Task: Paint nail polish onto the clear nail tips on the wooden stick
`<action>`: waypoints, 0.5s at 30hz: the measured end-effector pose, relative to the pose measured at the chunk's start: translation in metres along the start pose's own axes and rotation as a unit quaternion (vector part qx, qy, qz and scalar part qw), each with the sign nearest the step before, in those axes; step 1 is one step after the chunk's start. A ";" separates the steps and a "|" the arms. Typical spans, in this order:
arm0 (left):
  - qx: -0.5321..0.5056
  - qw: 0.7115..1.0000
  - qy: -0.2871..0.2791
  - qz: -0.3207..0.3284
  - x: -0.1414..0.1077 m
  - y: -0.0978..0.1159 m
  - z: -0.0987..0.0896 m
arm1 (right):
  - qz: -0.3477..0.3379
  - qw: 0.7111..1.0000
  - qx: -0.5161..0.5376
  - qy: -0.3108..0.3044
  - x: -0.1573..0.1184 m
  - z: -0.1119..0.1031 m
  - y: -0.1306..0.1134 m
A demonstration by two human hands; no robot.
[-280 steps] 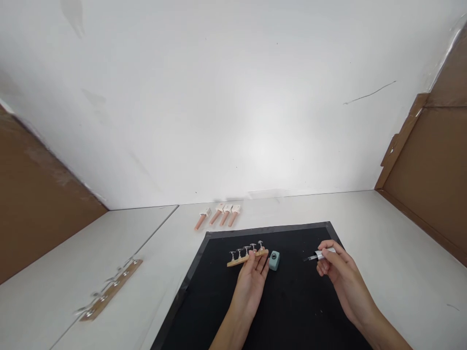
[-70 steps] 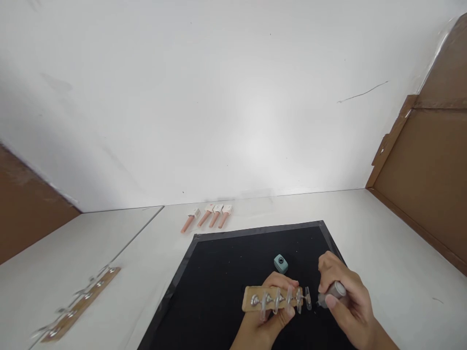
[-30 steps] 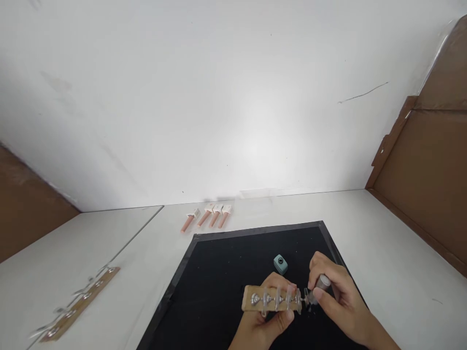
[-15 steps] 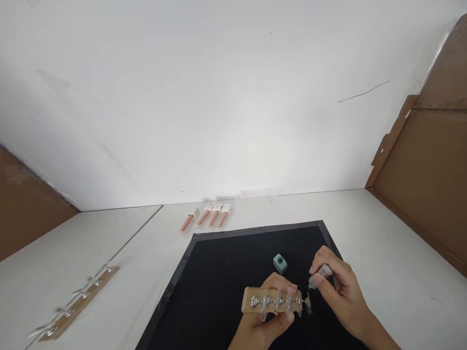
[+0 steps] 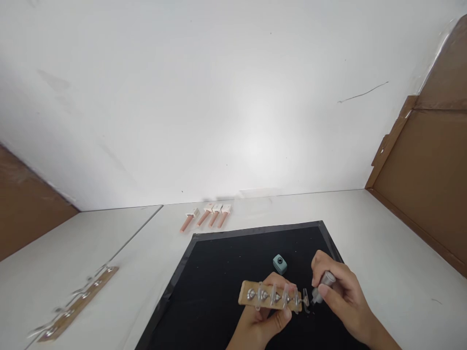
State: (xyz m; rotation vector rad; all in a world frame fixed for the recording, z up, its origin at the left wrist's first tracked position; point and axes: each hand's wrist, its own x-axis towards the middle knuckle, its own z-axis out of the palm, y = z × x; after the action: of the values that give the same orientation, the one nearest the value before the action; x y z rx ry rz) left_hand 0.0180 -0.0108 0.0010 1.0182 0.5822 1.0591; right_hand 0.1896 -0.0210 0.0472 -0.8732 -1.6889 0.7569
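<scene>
Left hand [image 5: 263, 326] grips flat tan wooden strip [image 5: 268, 302]; right hand [image 5: 341, 297] pinches grey cylindrical brush cap [image 5: 327, 280] beside rightmost clear plastic tip [image 5: 305, 296]. Best: strip steady, touch light.

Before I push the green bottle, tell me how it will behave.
The green bottle looks boxy, so it would likely slide rather than roll. Its dark round mouth appears uncapped, so tipping might spill any contents.
</scene>
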 end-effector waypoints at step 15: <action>-0.082 0.996 -0.001 -0.020 0.002 -0.005 -0.001 | 0.032 0.994 -0.018 0.105 0.001 -0.001 0.003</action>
State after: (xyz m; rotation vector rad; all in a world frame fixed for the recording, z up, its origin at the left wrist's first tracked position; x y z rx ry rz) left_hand 0.0204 -0.0091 -0.0038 0.8614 0.5029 1.0524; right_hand 0.1914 -0.0185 0.0456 -1.0011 -1.4979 0.6560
